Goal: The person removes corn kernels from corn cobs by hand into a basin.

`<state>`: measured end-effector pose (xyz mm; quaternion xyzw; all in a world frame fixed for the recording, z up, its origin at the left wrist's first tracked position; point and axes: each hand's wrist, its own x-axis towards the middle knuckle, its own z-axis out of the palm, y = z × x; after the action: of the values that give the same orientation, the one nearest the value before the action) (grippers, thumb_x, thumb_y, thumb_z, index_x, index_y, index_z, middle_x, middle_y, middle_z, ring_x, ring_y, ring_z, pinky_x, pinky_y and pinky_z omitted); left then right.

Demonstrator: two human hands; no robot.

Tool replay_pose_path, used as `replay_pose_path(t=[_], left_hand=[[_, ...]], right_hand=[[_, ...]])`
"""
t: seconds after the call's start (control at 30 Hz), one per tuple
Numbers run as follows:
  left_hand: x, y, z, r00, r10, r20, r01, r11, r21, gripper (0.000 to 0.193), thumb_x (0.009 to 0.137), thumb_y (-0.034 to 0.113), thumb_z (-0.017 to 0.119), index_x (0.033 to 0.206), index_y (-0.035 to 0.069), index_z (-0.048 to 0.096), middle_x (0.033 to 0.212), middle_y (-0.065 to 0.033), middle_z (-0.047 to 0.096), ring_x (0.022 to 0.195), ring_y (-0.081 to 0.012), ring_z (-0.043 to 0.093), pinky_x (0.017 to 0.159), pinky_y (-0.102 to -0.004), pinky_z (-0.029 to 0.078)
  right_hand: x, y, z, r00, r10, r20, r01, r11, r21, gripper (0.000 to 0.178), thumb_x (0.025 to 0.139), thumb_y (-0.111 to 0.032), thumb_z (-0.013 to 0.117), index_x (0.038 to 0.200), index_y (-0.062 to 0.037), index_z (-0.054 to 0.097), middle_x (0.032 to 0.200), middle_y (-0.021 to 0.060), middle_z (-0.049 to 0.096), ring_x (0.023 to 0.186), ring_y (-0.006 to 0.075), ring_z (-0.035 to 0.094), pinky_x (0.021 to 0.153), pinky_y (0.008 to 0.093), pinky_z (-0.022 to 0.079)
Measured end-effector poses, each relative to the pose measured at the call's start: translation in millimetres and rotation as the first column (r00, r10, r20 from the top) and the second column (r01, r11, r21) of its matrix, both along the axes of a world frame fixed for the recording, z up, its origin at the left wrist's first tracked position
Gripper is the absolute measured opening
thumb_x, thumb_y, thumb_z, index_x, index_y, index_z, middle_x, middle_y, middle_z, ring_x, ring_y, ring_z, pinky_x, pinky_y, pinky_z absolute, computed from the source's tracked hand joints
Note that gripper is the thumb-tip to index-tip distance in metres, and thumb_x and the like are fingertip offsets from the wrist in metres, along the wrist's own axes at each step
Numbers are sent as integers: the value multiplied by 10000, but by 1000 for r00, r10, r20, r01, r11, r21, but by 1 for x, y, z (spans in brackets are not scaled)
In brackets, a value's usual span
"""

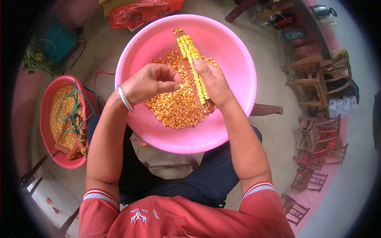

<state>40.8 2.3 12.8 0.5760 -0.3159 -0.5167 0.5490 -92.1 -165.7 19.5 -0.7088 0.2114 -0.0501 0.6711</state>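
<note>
My right hand [214, 81] is wrapped round a dried corn cob [189, 53], with the thumb on its near side. The cob slants over the basin, yellow kernels still in rows on part of it and a brown stripped strip along its left edge. My left hand [152, 83] is just left of the cob, fingers curled and thumb against forefinger. A pale corn kernel [181, 86] shows at its fingertips. Below both hands, loose corn kernels [178, 109] are heaped in a wide pink basin [234, 43]. A metal bangle [125, 98] circles my left wrist.
To the left stands a red tub [45, 129] of kernels, with green cord and stripped cobs in it. A red plastic bag [145, 12] lies beyond the basin. Small wooden chairs [309, 81] line the right wall. A teal container [59, 43] stands at the far left.
</note>
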Motion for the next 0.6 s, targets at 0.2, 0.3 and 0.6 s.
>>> replay_pose_path(t=[0.2,0.3,0.6], left_hand=[[-3,-7,-6,927,354,-122,-363,930,-55,265,866,268,745,946,30,658,837,4,640,769,-63,596,722,-215,503],[-4,-12,-8,913,384,-137,-383,923,38,263,920,299,671,993,53,612,861,8,618,742,-60,574,704,-203,485],[-9,-17,-16,892,411,-190,-432,897,-89,221,861,168,738,960,-9,648,865,-34,647,762,-93,614,714,-231,525]], right_hand=[[4,6,-15,993,16,116,-19,999,27,505,976,-463,516,1043,30,604,830,80,614,797,145,575,722,316,472],[3,6,-18,998,37,48,-32,995,-99,530,970,-481,517,1067,32,603,833,101,617,789,166,584,726,322,476],[1,6,-14,1000,28,10,-26,993,-112,499,973,-464,517,1053,20,610,815,74,616,763,142,582,681,314,475]])
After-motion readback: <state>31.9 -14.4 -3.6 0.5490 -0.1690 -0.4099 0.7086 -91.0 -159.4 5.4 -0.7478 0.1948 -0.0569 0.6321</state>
